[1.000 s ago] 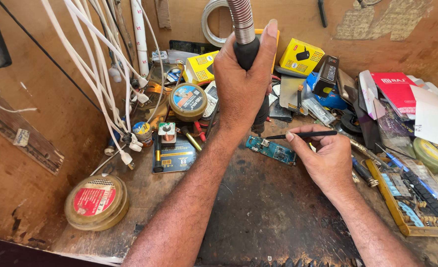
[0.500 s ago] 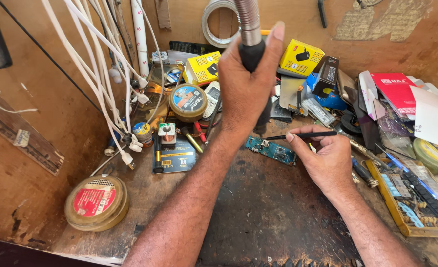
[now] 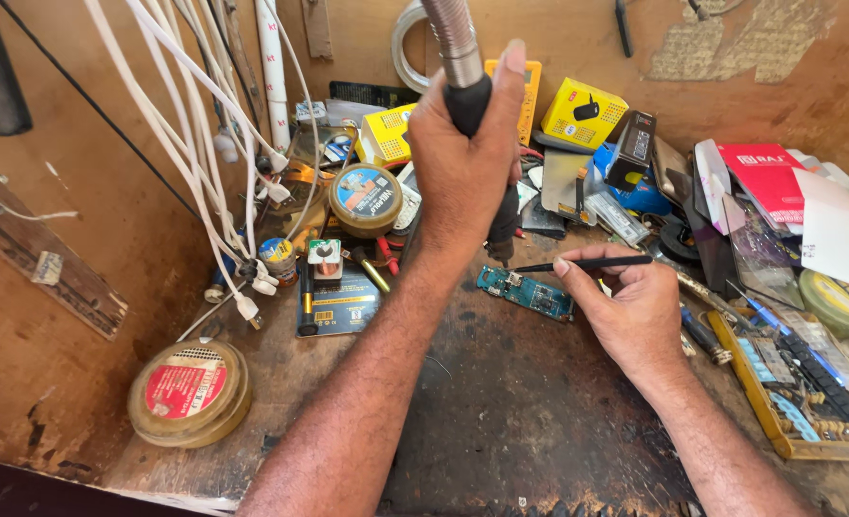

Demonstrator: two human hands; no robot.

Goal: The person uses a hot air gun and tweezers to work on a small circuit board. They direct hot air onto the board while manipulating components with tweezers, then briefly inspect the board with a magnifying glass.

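My left hand (image 3: 464, 158) is wrapped around the black handle of a hot-air tool (image 3: 477, 115) on a ribbed metal hose, with its nozzle pointing down just above a small blue-green circuit board (image 3: 526, 290). The board lies flat on the dark worn bench top (image 3: 501, 402). My right hand (image 3: 630, 306) rests on the bench to the right of the board. It pinches thin black tweezers (image 3: 587, 262) that point left, their tip close over the board's upper edge.
A round tin with a red label (image 3: 189, 391) sits at the near left. White cables (image 3: 214, 144) hang at the back left above a taller tin (image 3: 367, 199). Yellow boxes (image 3: 583, 113), tools and a parts tray (image 3: 798, 383) crowd the back and right.
My left hand has lifted the hot-air tool slightly and shifted it a little rightward. The right hand, tweezers and board have stayed in place.
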